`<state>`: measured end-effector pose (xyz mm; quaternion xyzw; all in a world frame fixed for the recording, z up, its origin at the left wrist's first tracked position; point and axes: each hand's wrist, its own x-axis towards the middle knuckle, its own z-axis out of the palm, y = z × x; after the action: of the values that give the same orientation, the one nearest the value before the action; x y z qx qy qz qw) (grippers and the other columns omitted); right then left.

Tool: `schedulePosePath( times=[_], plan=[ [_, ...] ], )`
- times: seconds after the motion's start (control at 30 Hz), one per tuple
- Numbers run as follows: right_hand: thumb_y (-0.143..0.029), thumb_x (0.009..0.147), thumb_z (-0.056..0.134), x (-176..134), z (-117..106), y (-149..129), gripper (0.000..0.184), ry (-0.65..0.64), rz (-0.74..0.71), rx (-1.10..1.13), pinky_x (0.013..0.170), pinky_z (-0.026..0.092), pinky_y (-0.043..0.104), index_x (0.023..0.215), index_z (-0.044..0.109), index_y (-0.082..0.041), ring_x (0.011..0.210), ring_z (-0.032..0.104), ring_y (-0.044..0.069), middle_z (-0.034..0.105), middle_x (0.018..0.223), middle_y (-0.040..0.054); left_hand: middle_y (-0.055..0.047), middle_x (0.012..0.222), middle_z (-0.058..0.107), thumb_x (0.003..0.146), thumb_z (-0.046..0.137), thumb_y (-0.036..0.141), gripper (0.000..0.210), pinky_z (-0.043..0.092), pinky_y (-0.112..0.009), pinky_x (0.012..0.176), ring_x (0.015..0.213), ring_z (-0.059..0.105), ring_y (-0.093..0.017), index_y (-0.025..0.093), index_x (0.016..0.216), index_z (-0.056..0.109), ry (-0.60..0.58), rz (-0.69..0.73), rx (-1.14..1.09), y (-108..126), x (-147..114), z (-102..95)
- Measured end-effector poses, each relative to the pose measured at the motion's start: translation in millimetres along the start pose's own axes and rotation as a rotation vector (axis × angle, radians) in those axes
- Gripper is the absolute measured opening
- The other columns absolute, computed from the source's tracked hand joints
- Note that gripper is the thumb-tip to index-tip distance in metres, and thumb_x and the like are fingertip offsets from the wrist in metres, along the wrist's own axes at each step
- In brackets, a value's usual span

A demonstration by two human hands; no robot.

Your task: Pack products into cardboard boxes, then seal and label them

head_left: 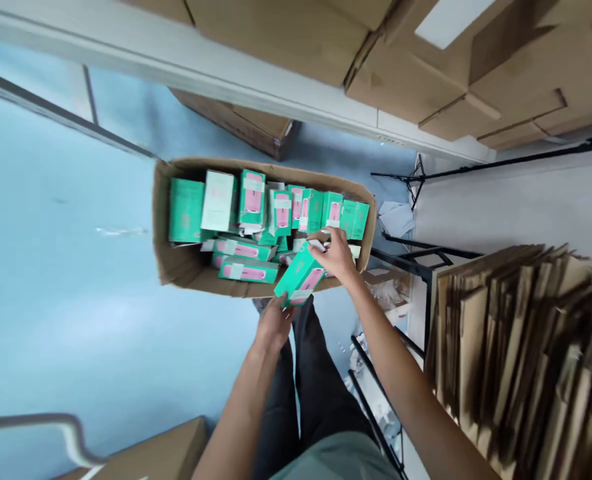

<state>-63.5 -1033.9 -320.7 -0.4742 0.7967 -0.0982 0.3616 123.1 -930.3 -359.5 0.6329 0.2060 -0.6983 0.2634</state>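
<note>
Between my hands is a green product box (300, 275) with a pink picture on its side, tilted over the near edge of a large cardboard carton (216, 288). My left hand (275, 325) grips its lower end. At its upper end, my right hand (337, 255) has its fingers closed on the white top flap. Several similar green and pink boxes (253, 198) stand or lie inside the carton. A paler box (219, 200) stands at the left among them, beside a plain green one (187, 210).
Folded cardboard sheets (496, 320) stand packed at the right, beside a black metal rack (429, 267). Brown cartons (286, 33) line a shelf at the top. Another carton (241, 120) lies on the blue floor (76, 320) beyond. A cardboard box (161, 453) is at the lower left.
</note>
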Motion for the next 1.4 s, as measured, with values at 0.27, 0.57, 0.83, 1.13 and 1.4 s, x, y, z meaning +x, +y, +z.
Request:
schedulePosePath(
  times=[0.27, 0.57, 0.83, 1.13, 1.4],
  plan=[
    [-0.035, 0.092, 0.077, -145, -84, -91, 0.031, 0.427, -0.048, 0.147, 0.113, 0.062, 0.047, 0.121, 0.071, -0.025, 0.130, 0.071, 0.032, 0.067, 0.143, 0.0163, -0.002, 0.096, 0.080, 0.088, 0.081, 0.018, 0.017, 0.058, -0.020, 0.070, 0.076, 0.072, -0.012, 0.021, 0.103, 0.074, -0.136, 0.112, 0.103, 24, -154, -12.3],
    [-0.049, 0.103, 0.072, -343, -164, -144, 0.052, 0.586, -0.077, 0.248, 0.130, 0.048, 0.056, 0.150, 0.067, -0.026, 0.150, 0.060, 0.036, 0.067, 0.155, 0.0178, 0.002, 0.075, 0.069, 0.090, 0.082, 0.056, 0.038, 0.051, -0.025, 0.077, 0.072, 0.064, -0.013, 0.020, 0.090, 0.069, -0.192, 0.486, 0.444, 11, -302, -22.1],
    [-0.044, 0.115, 0.046, -499, -193, -105, 0.049, 0.791, -0.003, 0.353, 0.129, 0.050, 0.057, 0.159, 0.066, -0.038, 0.150, 0.061, 0.032, 0.068, 0.157, 0.0100, -0.003, 0.084, 0.075, 0.086, 0.085, 0.050, 0.033, 0.058, -0.032, 0.094, 0.089, 0.073, -0.020, 0.021, 0.083, 0.072, -0.480, 0.582, 0.829, -16, -394, -35.5],
    [-0.041, 0.113, 0.061, -696, -133, -20, 0.047, 1.211, 0.163, 0.405, 0.126, 0.054, 0.054, 0.160, 0.066, -0.039, 0.153, 0.057, 0.031, 0.061, 0.155, 0.0127, -0.007, 0.092, 0.080, 0.072, 0.094, 0.064, 0.051, 0.063, -0.037, 0.094, 0.097, 0.078, -0.026, 0.020, 0.091, 0.078, -0.732, 0.505, 1.359, -147, -454, -73.1],
    [-0.039, 0.114, 0.065, -881, -46, 42, 0.051, 1.550, 0.422, 0.412, 0.117, 0.060, 0.045, 0.164, 0.061, -0.041, 0.151, 0.058, 0.030, 0.052, 0.165, 0.0113, -0.010, 0.106, 0.083, 0.074, 0.093, 0.067, 0.071, 0.066, -0.045, 0.099, 0.099, 0.081, -0.029, 0.018, 0.122, 0.076, -1.024, 0.250, 1.985, -315, -475, -158.7]
  ],
)
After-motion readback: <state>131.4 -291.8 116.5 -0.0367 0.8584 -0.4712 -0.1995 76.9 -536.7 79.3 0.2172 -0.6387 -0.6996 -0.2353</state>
